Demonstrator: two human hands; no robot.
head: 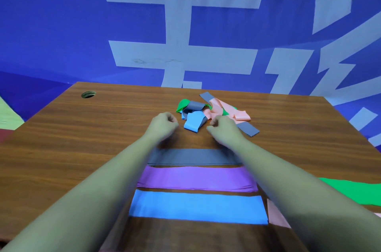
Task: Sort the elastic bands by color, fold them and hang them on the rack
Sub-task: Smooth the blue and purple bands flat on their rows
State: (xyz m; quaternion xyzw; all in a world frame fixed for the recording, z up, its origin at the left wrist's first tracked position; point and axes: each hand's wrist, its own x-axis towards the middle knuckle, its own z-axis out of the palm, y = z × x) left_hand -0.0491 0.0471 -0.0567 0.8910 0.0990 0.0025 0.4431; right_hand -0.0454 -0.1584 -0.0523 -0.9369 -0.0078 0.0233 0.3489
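A blue wall with big pale characters fills the upper half of the frame, and below it my brown wood-grain table runs toward me. It has a round hole near its upper left corner.

Just right of the frame's middle lies the pile, a loose tangle of green, grey, blue and pink bands. Closer to me, in the lower middle, 3 bands lie flat and crosswise in a row, each just apart from the next. The grey band is farthest up, the purple band is in the middle and the blue band is lowest. My forearms cross over their ends. At the right edge a green band lies flat, and a pink band shows at the blue band's right end, partly under my right arm.

Both arms reach up the frame toward the pile. My left hand is just left of the pile, apart from it, with its fingers curled into the palm and nothing in them. My right hand is against the pile's lower right side with its fingers curled too. They are blurred, so I cannot tell whether they hold a band.
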